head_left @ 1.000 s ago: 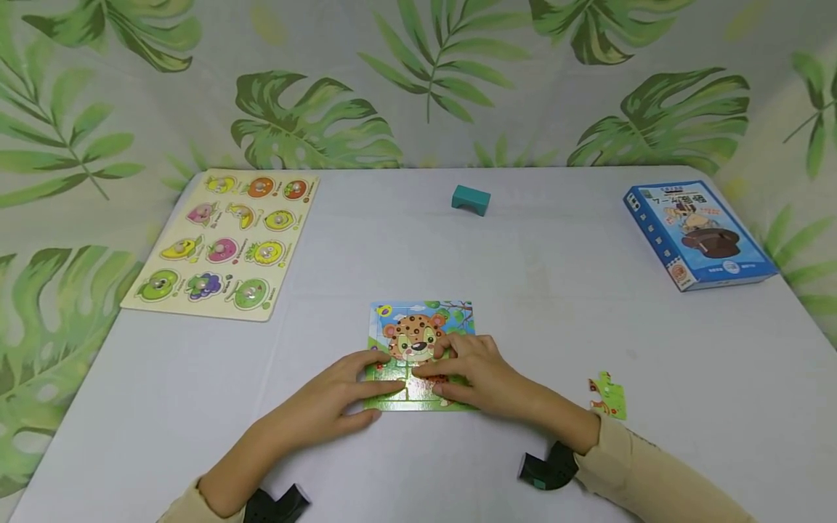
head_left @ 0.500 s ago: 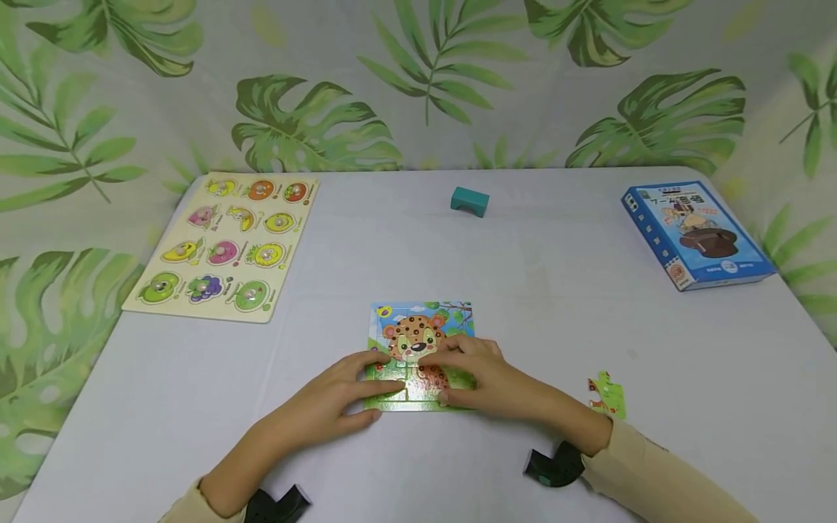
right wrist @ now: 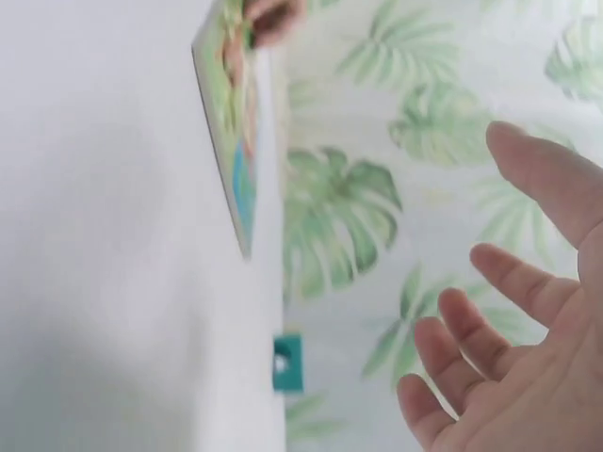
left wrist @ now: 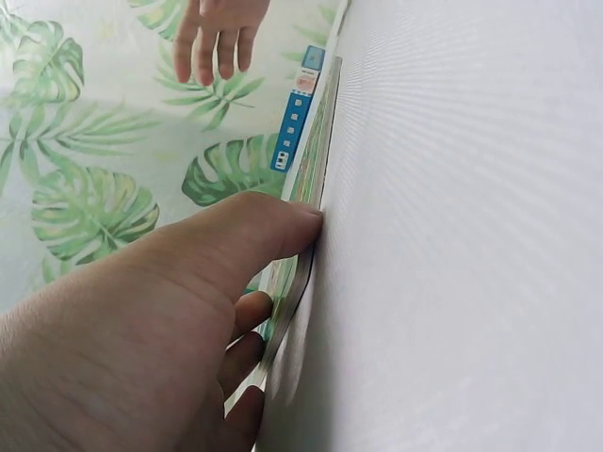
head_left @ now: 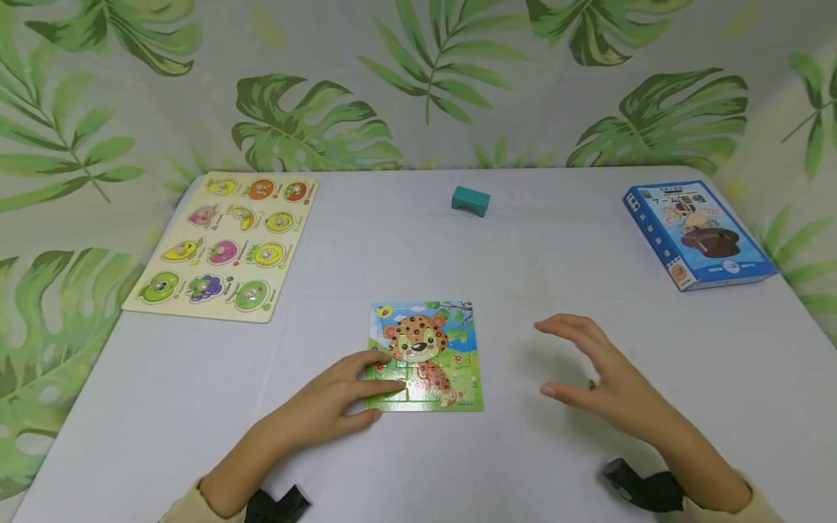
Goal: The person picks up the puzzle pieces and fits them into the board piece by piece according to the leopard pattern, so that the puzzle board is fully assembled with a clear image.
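A square jigsaw puzzle (head_left: 431, 378) with a leopard picture lies on the white table. My left hand (head_left: 330, 399) rests on its lower left part, fingers extended across the surface; in the left wrist view the thumb (left wrist: 292, 231) touches the puzzle's edge. My right hand (head_left: 611, 385) is held above the table to the right of the puzzle, fingers spread and thumb apart, with nothing in it. A loose puzzle piece (head_left: 593, 383) is almost wholly hidden beneath that hand; only a small green bit shows between thumb and fingers.
A wooden fruit knob puzzle board (head_left: 219, 250) lies at the back left. The teal arch-shaped block (head_left: 471, 201) stands at the back middle. At the back right is a blue box (head_left: 700, 236). A leaf-patterned cloth (head_left: 418, 87) hangs behind the table.
My right hand has left the puzzle and moved right, over the loose piece, its fingers now spread. The puzzle's right side is uncovered. My left hand has stayed in place.
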A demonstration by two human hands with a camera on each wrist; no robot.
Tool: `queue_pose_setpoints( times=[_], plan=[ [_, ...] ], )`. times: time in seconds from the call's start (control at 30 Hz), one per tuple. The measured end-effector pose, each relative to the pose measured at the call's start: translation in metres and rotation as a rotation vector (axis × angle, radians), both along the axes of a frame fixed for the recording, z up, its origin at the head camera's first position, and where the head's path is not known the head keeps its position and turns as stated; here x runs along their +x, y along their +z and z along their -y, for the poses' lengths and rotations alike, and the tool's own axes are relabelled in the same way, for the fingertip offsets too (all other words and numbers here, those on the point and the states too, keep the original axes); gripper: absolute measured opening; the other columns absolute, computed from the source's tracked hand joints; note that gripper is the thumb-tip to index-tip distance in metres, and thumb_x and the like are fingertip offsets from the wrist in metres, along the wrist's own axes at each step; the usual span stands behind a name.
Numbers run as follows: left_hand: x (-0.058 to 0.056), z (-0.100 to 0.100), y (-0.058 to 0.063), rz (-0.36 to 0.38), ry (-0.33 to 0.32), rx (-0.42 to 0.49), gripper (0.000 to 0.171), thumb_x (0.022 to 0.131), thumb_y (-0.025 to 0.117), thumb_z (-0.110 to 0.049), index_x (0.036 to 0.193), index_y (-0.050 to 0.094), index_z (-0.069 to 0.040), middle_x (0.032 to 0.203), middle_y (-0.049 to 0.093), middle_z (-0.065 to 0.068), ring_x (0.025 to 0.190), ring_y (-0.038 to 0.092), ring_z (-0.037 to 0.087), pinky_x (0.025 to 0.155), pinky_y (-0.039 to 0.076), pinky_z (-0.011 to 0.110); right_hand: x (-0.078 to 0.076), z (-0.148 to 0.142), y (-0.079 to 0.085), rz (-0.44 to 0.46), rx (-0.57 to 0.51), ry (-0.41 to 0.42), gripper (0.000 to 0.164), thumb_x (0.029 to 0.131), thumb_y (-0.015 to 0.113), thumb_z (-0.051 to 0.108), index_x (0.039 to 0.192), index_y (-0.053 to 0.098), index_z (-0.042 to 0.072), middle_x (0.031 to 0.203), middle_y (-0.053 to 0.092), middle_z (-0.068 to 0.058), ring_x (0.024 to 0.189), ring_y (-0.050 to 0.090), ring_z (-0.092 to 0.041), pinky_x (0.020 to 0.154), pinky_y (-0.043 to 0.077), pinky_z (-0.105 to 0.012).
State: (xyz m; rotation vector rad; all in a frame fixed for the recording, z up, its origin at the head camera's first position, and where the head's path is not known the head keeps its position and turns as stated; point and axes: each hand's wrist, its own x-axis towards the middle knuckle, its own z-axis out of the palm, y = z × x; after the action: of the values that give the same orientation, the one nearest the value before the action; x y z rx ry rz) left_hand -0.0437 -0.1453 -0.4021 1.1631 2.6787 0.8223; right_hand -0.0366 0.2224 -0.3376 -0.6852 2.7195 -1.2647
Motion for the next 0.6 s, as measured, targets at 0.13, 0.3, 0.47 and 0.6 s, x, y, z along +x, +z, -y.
queue_pose_setpoints(
  times=[0.13, 0.3, 0.47, 0.6],
  plan=[
    [0.000, 0.000, 0.000, 0.005, 0.007, -0.001, 0.042, 0.081, 0.065, -0.027, 0.122, 0.057, -0.032, 0.134, 0.037, 0.000, 0.124, 0.031, 0.017, 0.099, 0.031, 0.038, 0.012, -0.027, 0.001, 0.025, -0.038, -0.113, 0.074, 0.070, 0.076, 0.004, 0.134, 0.041, 0.017, 0.132, 0.033, 0.000, 0.119, 0.026, -0.002, 0.070, 0.020, -0.078],
    [0.000, 0.000, 0.000, 0.006, 0.005, -0.001, 0.042, 0.081, 0.065, -0.027, 0.122, 0.057, -0.032, 0.134, 0.037, 0.001, 0.124, 0.031, 0.017, 0.099, 0.030, 0.038, 0.023, -0.054, -0.009, -0.012, -0.023, -0.202, 0.077, 0.068, 0.075, -0.002, 0.135, 0.040, 0.013, 0.131, 0.035, 0.001, 0.113, 0.031, -0.002, 0.065, 0.021, -0.078],
    [0.000, -0.001, 0.000, 0.017, 0.007, -0.006, 0.042, 0.081, 0.065, -0.027, 0.122, 0.057, -0.032, 0.135, 0.037, 0.001, 0.125, 0.030, 0.017, 0.099, 0.030, 0.038, 0.028, -0.070, -0.025, -0.044, -0.012, -0.234, 0.075, 0.069, 0.073, -0.005, 0.135, 0.038, 0.009, 0.129, 0.038, -0.003, 0.113, 0.032, 0.000, 0.100, 0.026, -0.024],
    [0.001, 0.000, 0.000, 0.019, 0.010, -0.007, 0.042, 0.082, 0.065, -0.027, 0.122, 0.057, -0.031, 0.135, 0.037, 0.001, 0.125, 0.030, 0.017, 0.100, 0.030, 0.038, 0.030, -0.078, -0.037, -0.024, -0.016, -0.228, 0.074, 0.070, 0.072, -0.005, 0.134, 0.037, 0.006, 0.128, 0.039, -0.007, 0.111, 0.034, 0.000, 0.086, 0.025, -0.005]
  ],
)
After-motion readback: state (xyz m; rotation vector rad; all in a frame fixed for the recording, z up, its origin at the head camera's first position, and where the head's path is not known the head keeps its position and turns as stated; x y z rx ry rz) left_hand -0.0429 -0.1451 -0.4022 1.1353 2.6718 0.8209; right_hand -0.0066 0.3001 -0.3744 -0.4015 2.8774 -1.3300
